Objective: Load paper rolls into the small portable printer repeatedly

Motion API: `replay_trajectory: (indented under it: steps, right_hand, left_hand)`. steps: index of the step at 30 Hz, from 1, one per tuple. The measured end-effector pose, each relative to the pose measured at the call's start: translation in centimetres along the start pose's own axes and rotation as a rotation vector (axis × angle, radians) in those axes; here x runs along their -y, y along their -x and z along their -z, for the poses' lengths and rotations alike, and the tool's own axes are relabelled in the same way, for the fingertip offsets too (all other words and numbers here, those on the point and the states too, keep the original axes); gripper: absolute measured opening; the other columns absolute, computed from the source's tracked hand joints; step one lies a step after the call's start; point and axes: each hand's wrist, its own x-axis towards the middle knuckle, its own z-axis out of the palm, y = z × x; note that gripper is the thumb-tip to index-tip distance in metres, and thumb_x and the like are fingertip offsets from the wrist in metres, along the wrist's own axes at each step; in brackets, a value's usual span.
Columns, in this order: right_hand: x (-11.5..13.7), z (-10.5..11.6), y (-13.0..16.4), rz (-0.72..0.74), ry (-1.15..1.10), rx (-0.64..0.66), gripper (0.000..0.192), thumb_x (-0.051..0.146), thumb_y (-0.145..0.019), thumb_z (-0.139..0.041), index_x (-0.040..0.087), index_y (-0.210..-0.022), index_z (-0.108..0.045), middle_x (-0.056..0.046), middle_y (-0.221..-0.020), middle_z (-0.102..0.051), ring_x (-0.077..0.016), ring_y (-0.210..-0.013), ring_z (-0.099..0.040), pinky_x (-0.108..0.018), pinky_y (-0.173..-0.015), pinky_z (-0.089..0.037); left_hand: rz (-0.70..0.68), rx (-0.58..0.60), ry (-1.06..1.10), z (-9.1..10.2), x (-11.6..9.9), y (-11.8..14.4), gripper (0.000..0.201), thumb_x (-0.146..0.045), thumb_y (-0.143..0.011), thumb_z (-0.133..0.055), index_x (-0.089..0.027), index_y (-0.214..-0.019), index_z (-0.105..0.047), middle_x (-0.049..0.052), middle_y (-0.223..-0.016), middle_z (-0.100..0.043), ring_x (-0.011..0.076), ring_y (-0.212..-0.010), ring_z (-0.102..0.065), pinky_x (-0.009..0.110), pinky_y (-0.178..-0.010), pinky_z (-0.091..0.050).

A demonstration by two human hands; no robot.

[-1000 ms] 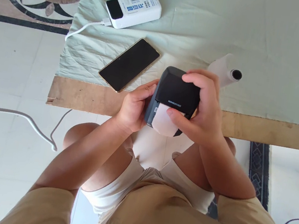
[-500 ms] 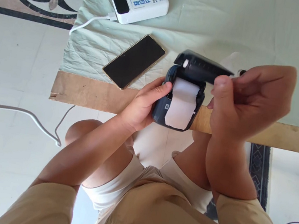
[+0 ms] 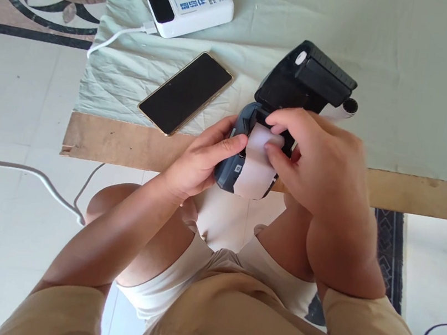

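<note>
Printer, small dark plastic [image 3: 248, 137], sits gripped in left hand [image 3: 203, 161] at counter [image 3: 126, 144] edge, lid [image 3: 308, 79] up. Right hand [image 3: 317, 159] pinches white paper roll [image 3: 255, 164] in its bay. Advice: seat the roll square, leave the strip over the front lip.

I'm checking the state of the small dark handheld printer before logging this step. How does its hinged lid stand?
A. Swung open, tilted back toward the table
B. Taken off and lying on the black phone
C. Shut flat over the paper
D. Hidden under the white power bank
A: the small dark handheld printer has its hinged lid swung up and back, while the right hand pinches the white paper strip and the left hand steadies the body.
</note>
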Motion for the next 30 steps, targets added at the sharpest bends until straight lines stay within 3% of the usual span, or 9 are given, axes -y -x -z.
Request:
replay_trajectory:
  steps: [6, 9, 11, 14, 15, 18, 22, 26, 30]
  right_hand:
    - [-0.8, -0.2, -0.5, 0.052, 0.031, 0.153, 0.031, 0.036, -0.09, -0.065, 0.031, -0.12, -0.068, -0.001, -0.088, -0.076, -0.0154, -0.06, -0.053, -0.028, -0.056, -0.025]
    - [-0.5, 0.8, -0.1, 0.012, -0.116, 0.148, 0.036, 0.031, -0.082, -0.071, 0.029, -0.117, -0.07, 0.0, -0.094, -0.078, -0.0121, -0.059, -0.054, -0.028, -0.056, -0.034]
    - [-0.5, 1.4, 0.3, -0.057, -0.346, 0.137, 0.041, 0.026, -0.077, -0.074, 0.029, -0.117, -0.07, 0.001, -0.1, -0.078, -0.0089, -0.057, -0.053, -0.028, -0.057, -0.041]
    - [-1.7, 1.8, 0.4, -0.128, -0.842, 0.026, 0.038, 0.029, -0.079, -0.076, 0.031, -0.116, -0.069, 0.002, -0.098, -0.075, -0.0089, -0.06, -0.055, -0.025, -0.05, -0.04]
    - [-2.3, 1.6, 0.2, -0.137, -0.999, -0.077, 0.035, 0.032, -0.078, -0.075, 0.03, -0.112, -0.069, 0.001, -0.091, -0.072, -0.0102, -0.061, -0.056, -0.024, -0.047, -0.039]
    - [-4.4, 0.3, -0.9, -0.281, -1.25, -0.262, 0.03, 0.037, -0.068, -0.067, 0.027, -0.095, -0.062, -0.001, -0.081, -0.061, -0.014, -0.062, -0.059, -0.024, -0.038, -0.032]
    - [-5.1, -2.1, -1.9, -0.398, -1.159, -0.351, 0.028, 0.036, -0.073, -0.065, 0.027, -0.095, -0.05, 0.002, -0.079, -0.056, -0.0094, -0.054, -0.054, -0.019, -0.037, -0.028]
    - [-4.2, -3.5, -1.4, -0.345, -0.919, -0.362, 0.025, 0.035, -0.082, -0.073, 0.026, -0.097, -0.055, 0.001, -0.087, -0.062, -0.0115, -0.069, -0.062, -0.02, -0.047, -0.045]
    - [-4.5, -4.1, -1.2, -0.192, -0.566, -0.274, 0.032, 0.034, -0.078, -0.079, 0.026, -0.104, -0.063, -0.004, -0.108, -0.069, -0.0179, -0.094, -0.066, -0.035, -0.076, -0.062]
  left_hand:
    - [-0.011, -0.007, -0.021, 0.0, 0.2, 0.1, 0.027, -0.04, -0.098, -0.074, -0.023, -0.117, -0.075, 0.004, -0.098, -0.076, 0.0194, -0.085, -0.071, 0.025, -0.068, -0.053]
    - [-0.022, 0.047, 0.009, 0.1, 0.2, 0.0, 0.026, -0.037, -0.098, -0.074, -0.021, -0.119, -0.076, 0.004, -0.098, -0.075, 0.0162, -0.081, -0.069, 0.023, -0.067, -0.053]
    - [-0.032, 0.053, 0.031, 0.2, 0.2, 0.0, 0.025, -0.036, -0.098, -0.075, -0.021, -0.118, -0.076, 0.004, -0.096, -0.075, 0.0151, -0.08, -0.069, 0.023, -0.069, -0.055]
    - [-0.036, -0.008, 0.05, 0.1, 0.1, 0.0, 0.021, -0.037, -0.098, -0.074, -0.022, -0.113, -0.076, 0.003, -0.096, -0.074, 0.0168, -0.082, -0.071, 0.025, -0.072, -0.056]
    - [-0.039, -0.032, 0.058, 0.0, 0.2, -0.1, 0.02, -0.037, -0.098, -0.073, -0.022, -0.111, -0.075, 0.003, -0.096, -0.074, 0.0172, -0.082, -0.071, 0.025, -0.071, -0.055]
    - [-0.054, -0.086, 0.079, 0.0, 0.4, -0.2, 0.022, -0.043, -0.101, -0.068, -0.023, -0.108, -0.075, 0.004, -0.097, -0.076, 0.0177, -0.079, -0.07, 0.026, -0.067, -0.052]
    - [-0.065, -0.105, 0.08, 0.4, 0.4, -0.4, 0.03, -0.048, -0.1, -0.066, -0.022, -0.109, -0.077, 0.007, -0.103, -0.077, 0.0236, -0.085, -0.074, 0.031, -0.066, -0.053]
    - [-0.069, -0.129, 0.049, 0.8, -0.2, -0.1, 0.032, -0.049, -0.1, -0.067, -0.022, -0.112, -0.077, 0.008, -0.1, -0.077, 0.0265, -0.087, -0.077, 0.032, -0.064, -0.054]
    - [-0.073, -0.16, 0.059, 0.7, -1.0, 0.3, 0.033, -0.05, -0.1, -0.067, -0.021, -0.112, -0.079, 0.007, -0.095, -0.076, 0.0257, -0.09, -0.076, 0.03, -0.066, -0.054]
